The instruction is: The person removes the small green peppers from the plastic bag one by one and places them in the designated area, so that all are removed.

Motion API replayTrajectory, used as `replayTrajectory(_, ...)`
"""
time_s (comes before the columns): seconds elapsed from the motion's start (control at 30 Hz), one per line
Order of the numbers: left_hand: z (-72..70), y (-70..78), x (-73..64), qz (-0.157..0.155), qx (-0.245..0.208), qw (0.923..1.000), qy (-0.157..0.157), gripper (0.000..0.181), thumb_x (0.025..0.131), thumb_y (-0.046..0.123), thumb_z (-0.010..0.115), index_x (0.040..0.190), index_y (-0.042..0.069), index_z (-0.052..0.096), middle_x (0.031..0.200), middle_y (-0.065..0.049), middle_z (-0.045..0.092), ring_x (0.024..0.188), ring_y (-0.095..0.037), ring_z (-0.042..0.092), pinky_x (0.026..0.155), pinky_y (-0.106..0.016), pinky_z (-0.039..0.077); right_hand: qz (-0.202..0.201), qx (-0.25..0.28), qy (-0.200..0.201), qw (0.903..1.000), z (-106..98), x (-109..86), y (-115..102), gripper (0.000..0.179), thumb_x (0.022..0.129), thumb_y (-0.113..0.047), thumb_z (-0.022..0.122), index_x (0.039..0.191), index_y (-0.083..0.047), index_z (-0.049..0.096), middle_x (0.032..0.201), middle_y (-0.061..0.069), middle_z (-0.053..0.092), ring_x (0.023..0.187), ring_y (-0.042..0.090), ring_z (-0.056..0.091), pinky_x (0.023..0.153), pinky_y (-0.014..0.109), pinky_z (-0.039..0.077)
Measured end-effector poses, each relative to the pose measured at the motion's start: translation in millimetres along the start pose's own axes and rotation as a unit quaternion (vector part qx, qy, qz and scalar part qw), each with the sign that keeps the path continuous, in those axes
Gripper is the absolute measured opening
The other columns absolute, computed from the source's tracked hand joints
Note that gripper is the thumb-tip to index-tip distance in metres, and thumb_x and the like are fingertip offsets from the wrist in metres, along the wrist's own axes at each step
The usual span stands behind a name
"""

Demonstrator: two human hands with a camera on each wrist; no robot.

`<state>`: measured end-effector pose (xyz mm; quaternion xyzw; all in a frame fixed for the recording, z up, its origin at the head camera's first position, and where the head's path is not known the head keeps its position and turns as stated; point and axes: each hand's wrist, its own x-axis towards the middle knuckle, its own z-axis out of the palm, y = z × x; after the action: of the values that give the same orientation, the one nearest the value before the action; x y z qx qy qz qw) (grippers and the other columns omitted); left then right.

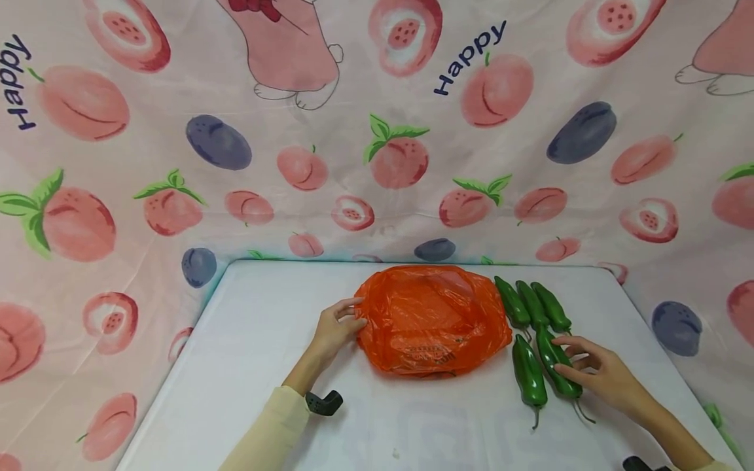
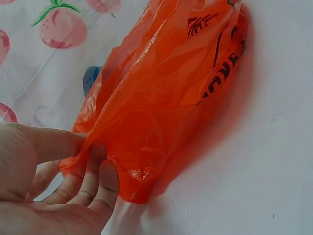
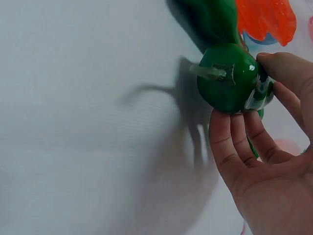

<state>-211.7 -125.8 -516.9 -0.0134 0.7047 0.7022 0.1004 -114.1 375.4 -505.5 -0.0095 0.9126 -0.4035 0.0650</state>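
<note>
My left hand (image 1: 333,335) is at the left side of a crumpled orange plastic bag (image 1: 432,317), which lies at the back middle of the table. In the left wrist view, thumb and fingers pinch the edge of the bag (image 2: 161,93). Its dark printing faces the front. My right hand (image 1: 603,373) grips a glossy green chili pepper (image 1: 554,360) right of the bag, with its stem pointing toward me. The right wrist view has this pepper (image 3: 225,90) stem-end on, between thumb and fingertips. Another green pepper (image 1: 529,376) lies just left of it.
Several more green peppers lie in a row behind, among them one beside the bag (image 1: 512,302) and one at the right (image 1: 550,306). A white table (image 1: 424,425) carries everything. Peach-printed cloth (image 1: 330,131) hangs behind and at both sides.
</note>
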Motion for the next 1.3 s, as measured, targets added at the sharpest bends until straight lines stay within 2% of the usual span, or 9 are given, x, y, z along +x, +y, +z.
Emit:
replayTrajectory(0.23, -0.7, -0.5, 1.7, 0.004, 0.006, 1.0, 0.003, 0.047, 0.093, 0.0, 0.071, 0.138, 0.01, 0.064, 0.116, -0.016, 0.063, 0.085, -0.02, 0.067, 0.074, -0.032, 0.061, 0.022, 0.004, -0.006, 0.9997, 5.6, 1.6, 7.5, 0.061, 0.094, -0.031, 0.077, 0.143, -0.004, 0.053, 0.116, 0.017, 0.058, 0.089, 0.021, 0.061, 0.065, 0.029, 0.055)
replayTrajectory(0.5, -0.7, -1.6, -0.3, 0.002, 0.003, 1.0, 0.001, 0.046, 0.093, 0.0, 0.071, 0.138, 0.009, 0.064, 0.118, -0.017, 0.062, 0.086, -0.02, 0.067, 0.073, -0.03, 0.061, 0.01, -0.006, 0.0, 0.9999, 7.0, 2.7, 10.9, 0.058, 0.094, -0.03, 0.076, 0.141, -0.003, 0.055, 0.113, 0.017, 0.06, 0.086, 0.019, 0.061, 0.064, 0.027, 0.053)
replayTrajectory(1.3, -0.3, -2.6, 1.7, 0.0, 0.005, 1.0, -0.003, 0.047, 0.093, 0.0, 0.071, 0.139, 0.007, 0.062, 0.117, -0.018, 0.062, 0.081, -0.019, 0.069, 0.075, -0.033, 0.062, 0.027, -0.019, -0.021, 0.9992, 6.5, 8.0, 11.5, 0.059, 0.094, -0.034, 0.076, 0.14, -0.003, 0.055, 0.108, 0.013, 0.062, 0.088, 0.023, 0.057, 0.066, 0.026, 0.052)
